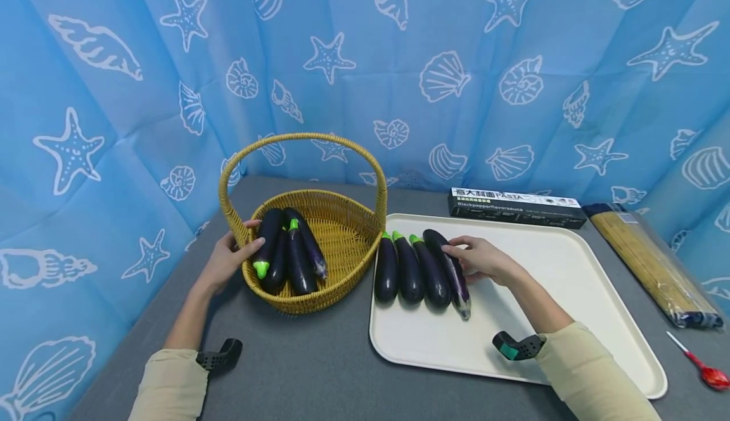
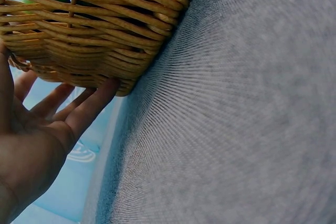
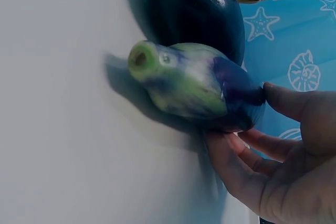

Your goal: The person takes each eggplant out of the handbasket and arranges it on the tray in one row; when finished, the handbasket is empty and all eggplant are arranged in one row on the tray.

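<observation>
Right hand is pinching the outermost eggplant of the tray row, thumb on 1 side, fingers on the other. Left hand is gripping the basket at its left side, thumb over the rim, other fingers lying against the outer wall. Step in hand looks like handling 1 eggplant at the tray while steadying the basket; picking up or laying down, cannot tell. Next move is probably calling for either a firm lift clear of the neighbor or a clean release, since the skin is looking slippery and the body could be rolling.

Locations: basket is standing toward the counter's far left corner, holding at least 4 eggplants. Tray is lying right of it, reaching toward the counter's right edge; its 4 eggplants are lining up side by side along the tray's left edge. Whether the pinched 1 is touching the tray is unclear.

Materials: eggplants are showing glossy dark purple skin, long rounded bodies; the pinched 1 is having a pale green-purple cap pointing toward the near edge. Basket is showing tan woven strands, arched handle. Tray is looking smooth, cream, round-cornered. Counter is showing gray woven fabric.
</observation>
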The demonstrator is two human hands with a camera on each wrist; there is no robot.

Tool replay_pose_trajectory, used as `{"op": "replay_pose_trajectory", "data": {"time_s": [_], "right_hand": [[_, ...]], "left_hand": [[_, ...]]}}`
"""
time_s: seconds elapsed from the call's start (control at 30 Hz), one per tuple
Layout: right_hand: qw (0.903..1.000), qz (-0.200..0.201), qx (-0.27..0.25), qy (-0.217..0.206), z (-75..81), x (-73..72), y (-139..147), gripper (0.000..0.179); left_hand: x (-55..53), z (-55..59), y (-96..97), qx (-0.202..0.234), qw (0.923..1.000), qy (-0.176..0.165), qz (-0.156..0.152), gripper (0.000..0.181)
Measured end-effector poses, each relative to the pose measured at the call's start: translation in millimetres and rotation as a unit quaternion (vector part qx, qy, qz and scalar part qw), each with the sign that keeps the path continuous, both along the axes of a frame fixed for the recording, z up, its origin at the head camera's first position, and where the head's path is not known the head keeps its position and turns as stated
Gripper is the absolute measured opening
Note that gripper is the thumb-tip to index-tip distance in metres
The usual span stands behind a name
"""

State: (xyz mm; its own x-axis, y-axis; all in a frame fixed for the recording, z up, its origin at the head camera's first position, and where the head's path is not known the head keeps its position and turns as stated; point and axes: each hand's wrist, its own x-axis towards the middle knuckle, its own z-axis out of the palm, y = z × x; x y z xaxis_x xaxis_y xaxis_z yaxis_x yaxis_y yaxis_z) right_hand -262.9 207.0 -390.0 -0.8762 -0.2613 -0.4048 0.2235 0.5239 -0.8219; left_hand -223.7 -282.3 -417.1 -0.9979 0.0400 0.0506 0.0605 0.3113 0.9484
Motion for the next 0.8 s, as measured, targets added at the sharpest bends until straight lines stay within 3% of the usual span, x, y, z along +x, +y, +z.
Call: {"op": "replay_pose_trajectory", "data": {"time_s": [0.8], "right_hand": [[0.9993,-0.019,0.027,0.021,0.1,-1.0,9.7,0.065]], "left_hand": [[-0.5,0.8,1.2,-0.001,1.0000,-0.003,0.004,0.060]]}}
